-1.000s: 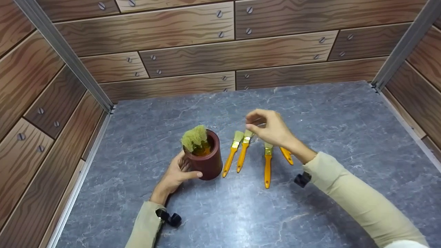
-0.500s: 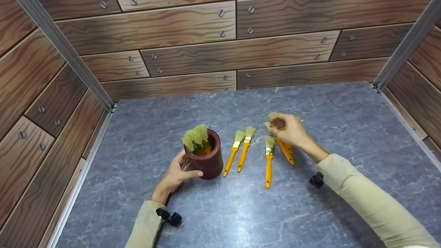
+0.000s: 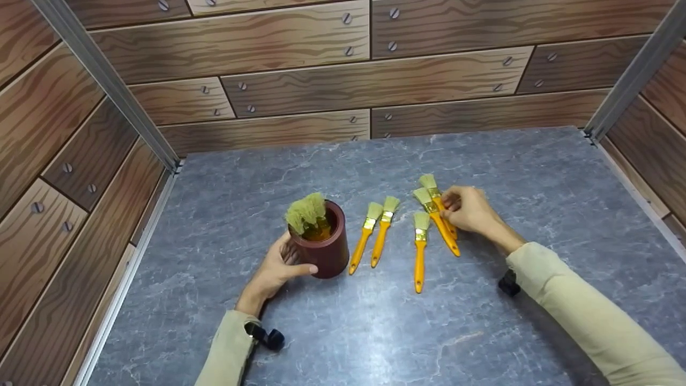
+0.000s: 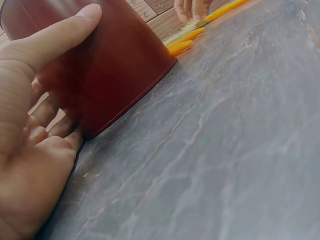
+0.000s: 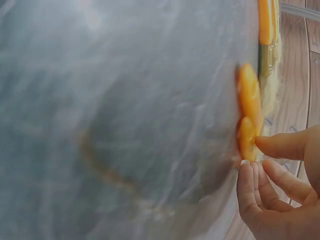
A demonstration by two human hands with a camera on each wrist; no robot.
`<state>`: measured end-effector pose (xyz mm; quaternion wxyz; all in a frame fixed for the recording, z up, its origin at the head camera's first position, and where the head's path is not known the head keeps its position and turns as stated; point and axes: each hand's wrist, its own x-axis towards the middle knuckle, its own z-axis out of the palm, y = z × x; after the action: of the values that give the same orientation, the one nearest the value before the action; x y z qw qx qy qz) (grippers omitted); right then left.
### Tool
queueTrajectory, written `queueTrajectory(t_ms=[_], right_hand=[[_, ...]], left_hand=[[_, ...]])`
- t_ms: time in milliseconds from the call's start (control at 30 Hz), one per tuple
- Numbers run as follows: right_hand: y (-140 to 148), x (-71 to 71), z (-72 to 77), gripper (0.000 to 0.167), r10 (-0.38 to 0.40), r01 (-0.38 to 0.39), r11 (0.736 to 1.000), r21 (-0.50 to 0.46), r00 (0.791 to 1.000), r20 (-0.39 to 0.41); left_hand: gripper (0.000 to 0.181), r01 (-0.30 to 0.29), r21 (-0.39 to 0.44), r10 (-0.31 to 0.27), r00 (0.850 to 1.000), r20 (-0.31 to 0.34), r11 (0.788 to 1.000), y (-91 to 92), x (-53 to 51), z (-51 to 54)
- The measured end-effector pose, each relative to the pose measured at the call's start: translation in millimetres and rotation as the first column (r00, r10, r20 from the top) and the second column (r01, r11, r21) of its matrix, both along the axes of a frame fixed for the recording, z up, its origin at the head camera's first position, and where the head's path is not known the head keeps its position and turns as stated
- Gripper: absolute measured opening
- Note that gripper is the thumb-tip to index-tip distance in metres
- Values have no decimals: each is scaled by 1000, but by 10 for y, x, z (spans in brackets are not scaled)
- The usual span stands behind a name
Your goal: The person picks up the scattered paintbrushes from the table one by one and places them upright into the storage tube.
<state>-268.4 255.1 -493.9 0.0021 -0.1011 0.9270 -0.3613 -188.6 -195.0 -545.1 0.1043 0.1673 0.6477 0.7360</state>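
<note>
A dark red cup stands upright with several brushes in it, pale bristles up. Around its near left side curls the left hand, thumb on the front; the left wrist view shows this hand against the cup. At the right, two orange-handled brushes lie crossed, a front one and a rear one. The right hand has curled fingers at the rear brush's handle. In the right wrist view, the right hand's thumb and fingertips meet around an orange handle.
Three more brushes lie separately between the cup and the crossed pair: a left one, a middle one and a nearer one. Wood-patterned walls with metal corner posts border the grey marbled table.
The right hand has moved rightward from above the middle brushes to the rear brush of the crossed pair, uncovering the brushes it hid. The left hand and cup have stayed in place.
</note>
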Motion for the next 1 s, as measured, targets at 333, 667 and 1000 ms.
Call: queueTrajectory(t_ms=[333, 667, 1000], right_hand=[[35, -46, 77, 31, -81, 75, 996, 38, 979, 186], [21, -54, 79, 25, -95, 76, 993, 94, 971, 217], [17, 25, 306, 27, -63, 72, 997, -37, 977, 205]], left_hand=[[100, -6, -6, 6, 1000, 10, 1000, -1, -8, -1], [102, -9, -19, 9, 1000, 19, 1000, 5, 4, -9], [100, -10, -12, 11, 1000, 8, 1000, -2, -3, -17]])
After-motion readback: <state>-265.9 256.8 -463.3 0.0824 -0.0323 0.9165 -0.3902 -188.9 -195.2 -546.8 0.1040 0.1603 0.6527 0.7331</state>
